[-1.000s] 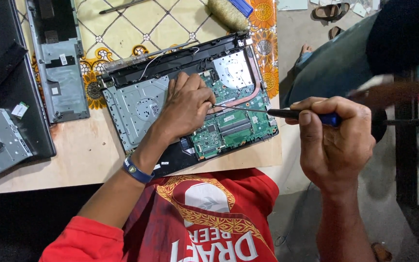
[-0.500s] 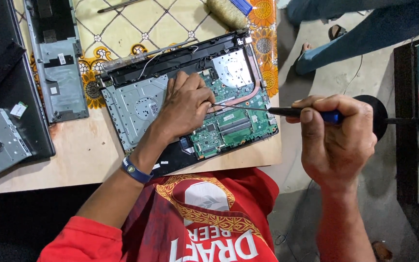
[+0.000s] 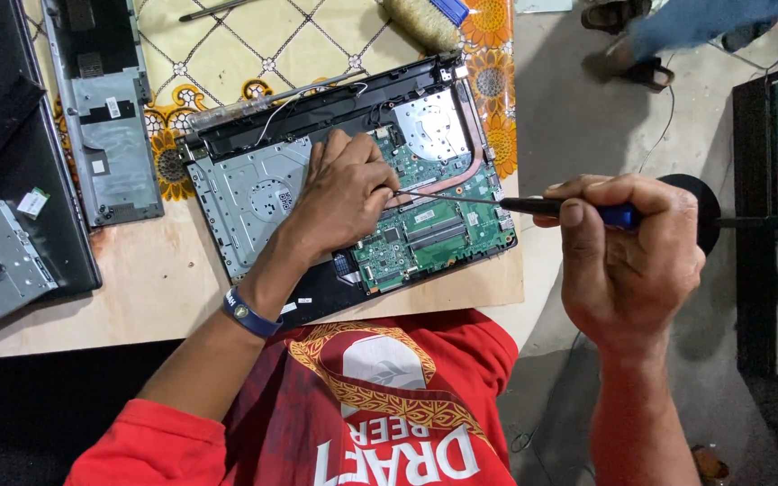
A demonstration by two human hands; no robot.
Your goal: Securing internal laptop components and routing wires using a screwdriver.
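Left hand (image 3: 339, 193) lies knuckles-up on the opened laptop (image 3: 344, 180) on the wooden table (image 3: 137, 288), fingers curled together against the green board (image 3: 434, 229), while the right hand (image 3: 628, 261), off the table's edge, fists around a screwdriver (image 3: 533, 205) whose thin shaft reaches those fingertips.

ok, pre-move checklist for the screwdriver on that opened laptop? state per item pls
1. Right hand grips screwdriver: ok.
2. Screwdriver tip seated on a screw: cannot tell, left hand covers it.
3. Left hand steadies green motherboard: ok.
4. Opened laptop fully on the wooden table: ok, though its corner sits near the edge.
5. Removed cover panel clear of the work: ok.
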